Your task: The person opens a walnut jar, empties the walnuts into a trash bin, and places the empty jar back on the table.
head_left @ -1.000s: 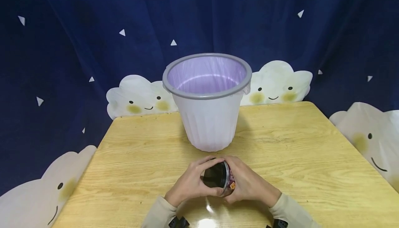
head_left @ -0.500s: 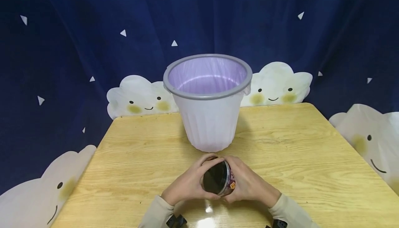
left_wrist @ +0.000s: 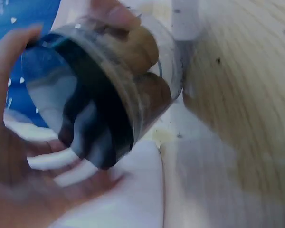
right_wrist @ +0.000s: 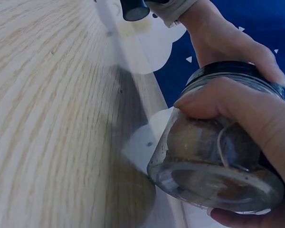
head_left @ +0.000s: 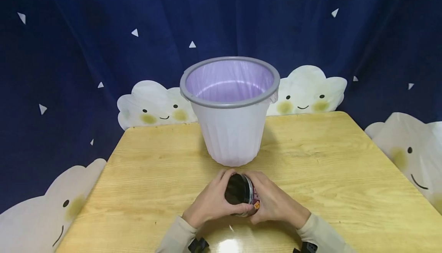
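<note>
Navy curtain [head_left: 155,7] with white triangles and smiling clouds [head_left: 307,90], behind a wood-grain surface [head_left: 155,168] — a clear jar [head_left: 254,200] tilts at the lower centre of the frame.

The left hand [head_left: 212,202] curls its thumb and fingers around the black lid [head_left: 238,189], which faces left; the right hand [head_left: 275,202] grips the jar's body beside a maroon label. Just above them in the frame stands a white wastebasket [head_left: 231,134], upright — grey rim [head_left: 229,105], purplish inside. Beige sleeves [head_left: 321,232] enter from the bottom edge.
</note>
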`<state>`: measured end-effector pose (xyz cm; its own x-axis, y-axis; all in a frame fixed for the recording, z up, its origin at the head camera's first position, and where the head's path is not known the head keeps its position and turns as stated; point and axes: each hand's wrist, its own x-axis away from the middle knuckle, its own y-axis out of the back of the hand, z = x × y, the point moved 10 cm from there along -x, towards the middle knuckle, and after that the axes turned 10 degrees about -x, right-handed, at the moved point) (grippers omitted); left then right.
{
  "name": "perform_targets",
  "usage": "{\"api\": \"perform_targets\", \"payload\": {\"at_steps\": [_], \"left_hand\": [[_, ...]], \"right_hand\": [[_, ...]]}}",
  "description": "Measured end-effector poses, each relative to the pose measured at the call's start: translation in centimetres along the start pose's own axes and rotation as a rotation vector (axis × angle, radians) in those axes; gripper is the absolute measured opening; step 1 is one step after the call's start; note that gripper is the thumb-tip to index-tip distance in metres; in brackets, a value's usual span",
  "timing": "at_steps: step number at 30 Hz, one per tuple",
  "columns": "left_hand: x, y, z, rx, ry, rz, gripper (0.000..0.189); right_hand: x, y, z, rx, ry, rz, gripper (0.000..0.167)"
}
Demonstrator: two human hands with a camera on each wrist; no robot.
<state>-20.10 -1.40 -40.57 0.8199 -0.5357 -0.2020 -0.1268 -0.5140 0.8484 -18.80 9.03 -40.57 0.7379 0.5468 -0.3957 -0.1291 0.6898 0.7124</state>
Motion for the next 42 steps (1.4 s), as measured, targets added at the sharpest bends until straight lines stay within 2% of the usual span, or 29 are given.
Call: {"api": "perform_targets", "payload": {"at_steps": [4,5,7,11,16,21,23,25,28,33,36,38,42], "left_hand": [[0.0,0.3,-1.3,0.051,-0.188,0.018,0.099],[0.1,0.4,-1.5,0.056,-0.223,0.019,0.102],[0.1,0.6,-1.6,0.059,-0.249,0.009,0.101],[-0.2,0.8,-1.3,0.066,-0.206,-0.047,0.092],[-0.2,0.9,-0.7,0.059,-0.095,-0.122,0.089],[0.1,0.7,-0.1,0.014,0.025,-0.132,0.094],[0.1,0.7,0.0,-0.003,0.047,-0.129,0.096],[0.1,0.7,-0.1,-0.016,0.043,-0.122,0.096],[0.0,0.5,-0.3,-0.017,-0.005,-0.090,0.095],[0.2,0.0,-1.1,-0.013,-0.164,-0.005,0.109],[0.2,0.1,-1.6,-0.029,-0.245,0.006,0.115],[0.2,0.3,-1.8,-0.040,-0.275,-0.003,0.112],[0.1,0.4,-2.0,-0.071,-0.273,-0.008,0.108]], "right_hand": [[0.0,0.2,0.2,0.003,0.030,-0.015,0.103],[0.0,0.2,0.2,0.004,0.033,-0.015,0.103],[0.0,0.1,0.2,0.007,0.032,-0.013,0.102],[-0.1,0.2,0.0,0.000,0.007,-0.004,0.104],[0.0,0.1,-0.2,-0.024,-0.011,0.001,0.106],[0.1,0.2,-0.1,-0.007,-0.002,-0.025,0.105],[0.1,0.3,-0.2,-0.002,-0.001,-0.038,0.106],[0.0,0.4,-0.2,0.005,0.000,-0.042,0.106],[0.0,0.3,-0.3,0.012,-0.002,-0.041,0.107],[0.1,0.3,-0.2,0.016,0.027,-0.042,0.108],[0.0,0.5,-0.1,0.022,0.042,-0.053,0.109],[-0.2,0.6,-0.1,0.029,0.037,-0.052,0.109],[-0.3,0.4,-0.4,0.025,-0.009,-0.021,0.112]]}}
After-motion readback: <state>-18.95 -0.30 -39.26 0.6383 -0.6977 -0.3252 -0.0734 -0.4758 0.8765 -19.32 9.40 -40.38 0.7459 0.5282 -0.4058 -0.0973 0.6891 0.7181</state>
